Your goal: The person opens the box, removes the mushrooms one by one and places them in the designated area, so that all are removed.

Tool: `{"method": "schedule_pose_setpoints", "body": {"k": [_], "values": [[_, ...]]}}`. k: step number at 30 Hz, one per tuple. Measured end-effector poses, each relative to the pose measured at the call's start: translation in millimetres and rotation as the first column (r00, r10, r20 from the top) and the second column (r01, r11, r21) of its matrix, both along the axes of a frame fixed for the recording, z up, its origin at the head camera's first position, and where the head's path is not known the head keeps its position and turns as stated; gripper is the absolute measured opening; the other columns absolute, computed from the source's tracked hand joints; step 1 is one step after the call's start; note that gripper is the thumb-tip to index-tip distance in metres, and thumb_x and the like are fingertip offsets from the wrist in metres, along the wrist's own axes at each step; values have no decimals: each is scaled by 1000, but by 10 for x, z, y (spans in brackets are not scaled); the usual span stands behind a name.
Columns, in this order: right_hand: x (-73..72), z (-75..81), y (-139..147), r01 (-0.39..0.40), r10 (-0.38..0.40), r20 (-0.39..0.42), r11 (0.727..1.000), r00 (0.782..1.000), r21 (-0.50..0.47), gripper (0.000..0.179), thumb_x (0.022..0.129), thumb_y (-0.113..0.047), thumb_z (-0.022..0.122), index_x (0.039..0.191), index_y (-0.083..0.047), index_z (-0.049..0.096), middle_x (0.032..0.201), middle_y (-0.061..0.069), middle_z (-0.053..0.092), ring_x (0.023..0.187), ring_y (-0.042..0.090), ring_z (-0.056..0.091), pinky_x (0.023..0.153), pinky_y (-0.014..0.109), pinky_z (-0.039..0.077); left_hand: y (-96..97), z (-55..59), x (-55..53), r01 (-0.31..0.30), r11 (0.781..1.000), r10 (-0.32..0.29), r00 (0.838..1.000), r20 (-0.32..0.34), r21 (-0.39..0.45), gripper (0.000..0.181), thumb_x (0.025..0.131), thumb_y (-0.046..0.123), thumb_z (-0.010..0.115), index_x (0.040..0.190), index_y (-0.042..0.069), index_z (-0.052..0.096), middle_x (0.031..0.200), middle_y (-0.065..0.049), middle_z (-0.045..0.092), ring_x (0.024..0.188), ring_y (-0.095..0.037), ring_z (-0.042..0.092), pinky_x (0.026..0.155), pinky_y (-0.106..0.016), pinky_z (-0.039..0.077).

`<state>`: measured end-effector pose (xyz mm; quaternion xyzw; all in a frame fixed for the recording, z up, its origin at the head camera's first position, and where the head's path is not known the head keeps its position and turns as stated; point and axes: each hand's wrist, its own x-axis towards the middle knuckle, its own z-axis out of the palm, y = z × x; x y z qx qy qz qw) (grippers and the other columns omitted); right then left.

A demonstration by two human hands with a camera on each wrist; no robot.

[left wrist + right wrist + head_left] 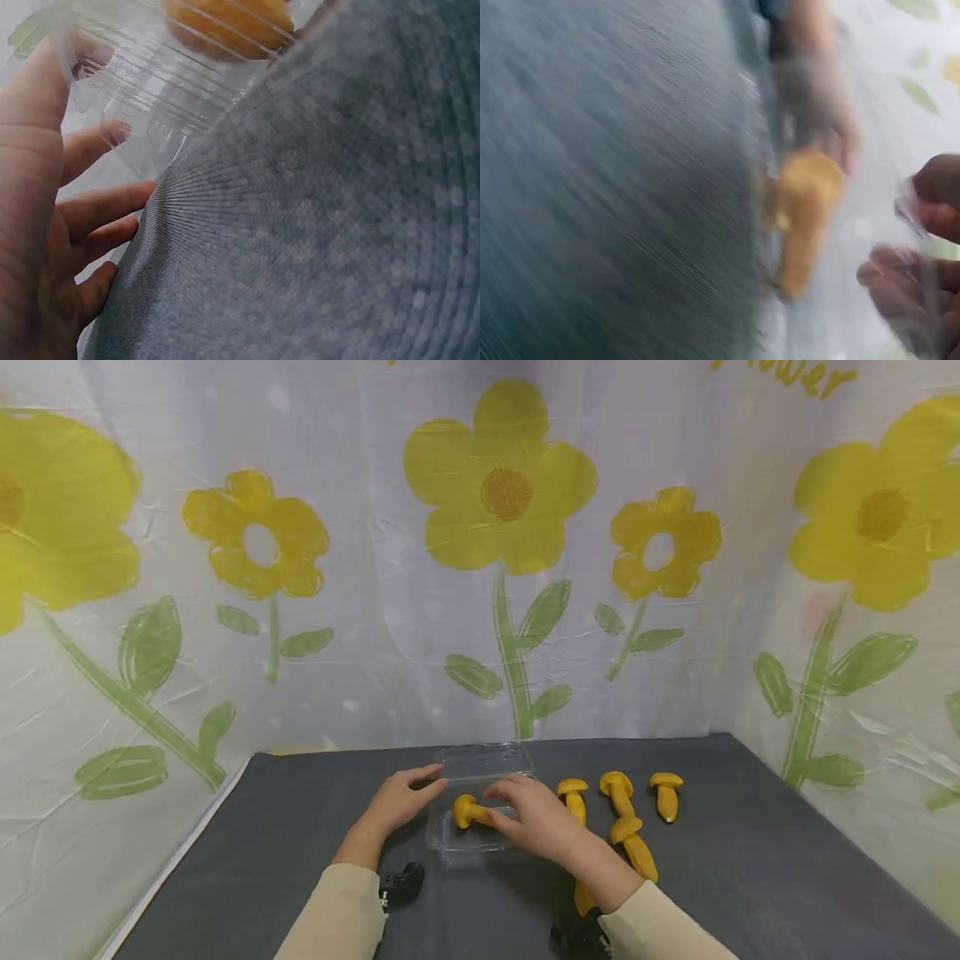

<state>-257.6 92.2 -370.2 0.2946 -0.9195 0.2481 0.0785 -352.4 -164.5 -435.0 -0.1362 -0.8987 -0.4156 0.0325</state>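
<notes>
A yellow mushroom (467,811) lies on its side in a clear plastic clamshell box (450,842). My left hand (399,799) is at the box's left side, fingers loosely extended. In the left wrist view, its fingertips (90,60) show at the clear plastic. My right hand (534,817) hovers over the box's right part with bent fingers, just past the mushroom's stem end. In the blurred right wrist view, its thumb and fingers (900,289) stand apart, with a gap to the mushroom (806,217). Whether they touch the plastic is unclear.
To the right of the box, several more yellow mushrooms lie on the dark cloth, among them one at the far right (666,795) and two end to end (636,852). The box's lid (483,760) stands open at the back. A flower-printed curtain (360,635) surrounds the table.
</notes>
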Motion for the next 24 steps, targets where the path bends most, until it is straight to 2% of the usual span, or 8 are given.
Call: {"method": "schedule_pose_setpoints", "body": {"k": [2,5,7,10,14,18,21,24], "values": [[13,-46,-75,-23,18,64,996,998,81,37,108,-34,56,131,-9,70,137,13,62,121,31,62,97,48,54,6,5,-9,-3,1000,3,1000,-7,-11,55,99,50,66,147,23,61,149,-10,55,139,-40,47,108,-66,39],[43,-90,-145,-3,-29,146,976,989,216,52,110,-49,41,138,-14,68,149,15,54,134,33,54,105,53,48,18,13,-11,-9,1000,9,1000,-7,-19,54,99,49,66,146,23,61,149,-11,55,140,-40,45,110,-66,37],[55,-109,-172,24,-71,153,957,986,291,57,110,-53,35,140,-17,67,150,14,53,134,33,54,104,53,49,24,16,-6,-15,1000,15,1000,-7,-24,53,99,48,66,146,23,62,149,-11,55,140,-40,45,110,-66,37],[67,-115,-185,41,-91,147,949,985,313,56,111,-52,33,138,-18,68,146,11,56,127,31,59,98,50,53,30,23,6,-25,999,25,1000,-7,-24,51,99,47,66,145,24,63,148,-10,56,140,-40,46,110,-67,37],[52,-111,-149,22,-53,126,971,991,238,48,111,-46,41,133,-17,72,128,4,64,111,22,64,88,43,56,40,29,23,-17,1000,16,1000,-7,-21,53,100,48,66,146,23,61,145,-8,59,138,-39,48,109,-66,39],[13,-75,-93,18,-23,51,995,998,101,31,105,-32,62,127,-12,74,112,0,71,96,15,66,79,34,57,26,25,40,-11,1000,11,1000,-13,-17,56,99,50,65,147,22,60,140,-6,63,134,-37,52,107,-65,41],[11,-2,-44,76,-75,-32,997,997,10,21,96,-20,75,116,-12,75,106,1,74,87,14,68,72,30,57,9,19,44,-12,1000,12,1000,-26,-20,57,99,51,65,147,22,60,139,-6,64,132,-37,54,106,-64,42],[57,126,25,160,-162,-10,984,987,-84,10,91,-15,80,96,-13,72,90,-1,71,70,13,63,61,29,53,-1,17,41,-8,1000,8,999,-35,-19,58,99,52,65,147,21,60,139,-7,64,131,-36,55,105,-64,43]]}}
